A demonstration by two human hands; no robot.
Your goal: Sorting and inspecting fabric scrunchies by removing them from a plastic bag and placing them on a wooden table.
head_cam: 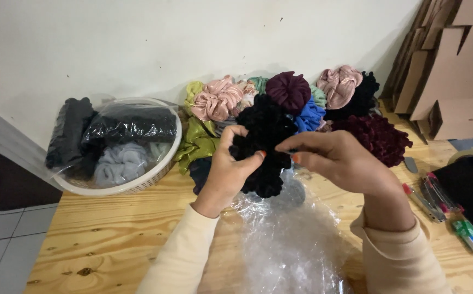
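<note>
Gripping a black scrunchie (pixel 264 144) between them, both hands close on it. Left hand (pixel 226 171) pinches its left side, right hand (pixel 339 159) its right, above the counter (pixel 111 234).

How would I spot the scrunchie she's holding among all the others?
Find the scrunchie pile against the wall. Just in front, the left hand and right hand pinch a black scrunchie above clear plastic. It alone is lifted off the table.

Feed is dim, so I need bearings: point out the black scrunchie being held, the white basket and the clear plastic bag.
black scrunchie (pixel 266 130): head view, upper ruffled fabric.
white basket (pixel 163 163): head view, right rim.
clear plastic bag (pixel 291 245): head view, crinkled middle on the table.
</note>
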